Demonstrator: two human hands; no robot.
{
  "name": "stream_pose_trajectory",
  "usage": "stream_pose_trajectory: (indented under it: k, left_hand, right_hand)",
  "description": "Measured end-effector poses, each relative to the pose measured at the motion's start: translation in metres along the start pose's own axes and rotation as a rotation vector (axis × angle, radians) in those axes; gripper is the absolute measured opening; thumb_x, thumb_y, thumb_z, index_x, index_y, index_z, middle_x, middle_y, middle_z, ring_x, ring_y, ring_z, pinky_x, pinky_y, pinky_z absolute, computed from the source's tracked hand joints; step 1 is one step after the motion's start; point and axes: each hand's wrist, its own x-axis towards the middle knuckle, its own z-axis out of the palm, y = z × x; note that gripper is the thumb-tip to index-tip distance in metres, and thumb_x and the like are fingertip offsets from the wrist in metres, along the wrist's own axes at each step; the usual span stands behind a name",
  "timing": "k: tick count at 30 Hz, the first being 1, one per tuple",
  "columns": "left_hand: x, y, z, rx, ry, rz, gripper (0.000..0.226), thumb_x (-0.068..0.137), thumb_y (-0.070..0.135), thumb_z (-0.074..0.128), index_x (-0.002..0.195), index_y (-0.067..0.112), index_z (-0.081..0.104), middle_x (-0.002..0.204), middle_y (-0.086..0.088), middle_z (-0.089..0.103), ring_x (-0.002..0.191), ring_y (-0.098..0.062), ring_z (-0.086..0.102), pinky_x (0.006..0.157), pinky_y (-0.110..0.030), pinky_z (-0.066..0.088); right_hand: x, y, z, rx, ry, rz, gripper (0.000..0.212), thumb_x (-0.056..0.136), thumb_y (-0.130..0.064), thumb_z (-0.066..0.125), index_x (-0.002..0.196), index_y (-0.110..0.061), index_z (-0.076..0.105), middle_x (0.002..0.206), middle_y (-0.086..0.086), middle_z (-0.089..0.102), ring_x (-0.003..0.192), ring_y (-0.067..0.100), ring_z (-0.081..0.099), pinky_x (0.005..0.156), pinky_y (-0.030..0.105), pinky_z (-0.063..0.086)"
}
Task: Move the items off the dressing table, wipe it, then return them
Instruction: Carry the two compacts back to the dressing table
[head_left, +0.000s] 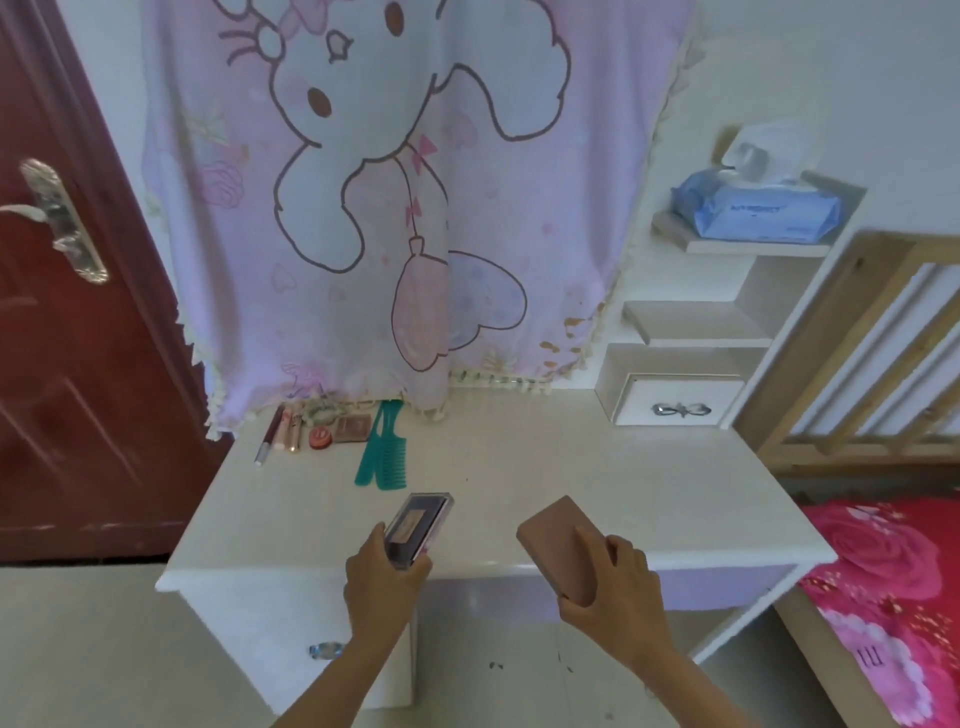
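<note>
**Two cases in hand at the front edge: drop risk**

Left hand (382, 574): fingers and thumb clamped on the near end of a dark palette (421, 525) in a clear case; the far end juts forward over the dressing table (571, 467).
Right hand (613, 587): curled round the near end of a flat pinkish-brown case (558, 540), tilted, far corner over the top.
Hands apart. Contact with the top: cannot tell. Lifting off or putting back: cannot tell.

Risks, judged:
- Each case is held by one end only. Smooth plastic could slip and fall at the edge to the floor, then crack or pop open.
- Back left, the teal combs (382, 452), slim tubes (283, 431) and red pot (320, 437) sit at the hem of the hanging cloth (363, 208). A reach there could snag the fringe or roll the tubes off the left edge.
</note>
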Motion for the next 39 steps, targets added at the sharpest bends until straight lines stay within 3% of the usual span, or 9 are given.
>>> stream_pose_trajectory:
  k: [3,14,18,19,22,26,31,35,39]
  left_hand:
    - [0.044,0.014,0.015,0.006,0.009,0.028,0.055,0.072,0.029,0.068,0.12,0.012,0.048,0.107,-0.008,0.063,0.096,-0.027,0.056,0.08,-0.042,0.053]
    - [0.121,0.046,0.093,0.28,0.133,0.008,0.054,0.068,0.022,0.07,0.117,0.005,0.053,0.104,-0.015,0.06,0.1,-0.034,0.053,0.08,-0.044,0.045]
    - [0.137,0.061,0.124,0.436,0.196,0.007,0.05,0.054,0.029,0.062,0.095,0.001,0.06,0.081,-0.018,0.062,0.073,-0.037,0.059,0.063,-0.043,0.047]
    - [0.141,0.064,0.129,0.467,0.197,-0.006,0.05,0.054,0.029,0.062,0.095,0.001,0.06,0.082,-0.018,0.062,0.074,-0.036,0.059,0.064,-0.043,0.046]
    - [0.149,0.068,0.137,0.462,0.19,-0.119,0.051,0.065,0.022,0.07,0.11,0.0,0.056,0.102,-0.021,0.06,0.093,-0.039,0.053,0.078,-0.047,0.041]
    - [0.162,0.07,0.135,0.531,0.188,-0.198,0.054,0.078,0.032,0.061,0.124,0.008,0.045,0.124,-0.016,0.049,0.112,-0.035,0.044,0.092,-0.046,0.035]
    - [0.186,0.07,0.128,0.594,0.199,-0.229,0.053,0.082,0.04,0.057,0.125,0.013,0.041,0.127,-0.012,0.047,0.115,-0.03,0.04,0.094,-0.043,0.034]
    - [0.194,0.073,0.119,0.67,0.134,-0.221,0.062,0.083,0.051,0.052,0.133,0.019,0.033,0.135,-0.008,0.041,0.124,-0.027,0.034,0.1,-0.041,0.032]
    - [0.178,0.057,0.1,0.689,0.107,-0.212,0.067,0.088,0.055,0.042,0.142,0.02,0.024,0.152,-0.005,0.02,0.14,-0.026,0.016,0.11,-0.042,0.021]
  right_hand:
    - [0.043,-0.008,0.001,0.036,0.001,0.042,0.078,0.07,-0.048,0.059,0.137,-0.022,0.029,0.131,0.008,0.039,0.112,0.026,0.042,0.09,0.032,0.036]
    - [0.138,0.02,0.013,0.091,-0.085,0.06,0.08,0.066,-0.054,0.049,0.136,-0.024,0.028,0.127,0.006,0.04,0.11,0.025,0.044,0.088,0.033,0.039]
    - [0.177,0.034,0.017,0.092,-0.057,-0.015,0.073,0.046,-0.055,0.042,0.111,-0.023,0.046,0.086,0.005,0.06,0.066,0.024,0.059,0.05,0.03,0.046]
    - [0.185,0.038,0.019,0.086,-0.064,-0.031,0.073,0.045,-0.055,0.039,0.109,-0.022,0.048,0.082,0.005,0.06,0.063,0.024,0.059,0.048,0.029,0.045]
    - [0.204,0.042,0.02,0.091,-0.179,-0.07,0.085,0.049,-0.057,0.034,0.125,-0.02,0.047,0.106,0.01,0.055,0.09,0.032,0.055,0.069,0.037,0.042]
    - [0.218,0.045,0.029,0.077,-0.199,-0.073,0.079,0.048,-0.057,0.036,0.118,-0.023,0.046,0.098,0.008,0.058,0.081,0.028,0.058,0.062,0.032,0.039]
    - [0.234,0.043,0.038,0.069,-0.239,-0.077,0.079,0.052,-0.058,0.04,0.123,-0.022,0.046,0.109,0.01,0.055,0.091,0.03,0.055,0.071,0.038,0.044]
    - [0.246,0.025,0.039,0.05,-0.32,-0.13,0.095,0.049,-0.064,0.022,0.135,-0.025,0.031,0.127,0.007,0.04,0.111,0.027,0.043,0.086,0.034,0.036]
    - [0.261,-0.008,0.049,0.058,-0.345,-0.11,0.075,0.076,-0.056,0.05,0.138,-0.027,0.02,0.133,0.006,0.031,0.118,0.024,0.036,0.091,0.031,0.035]
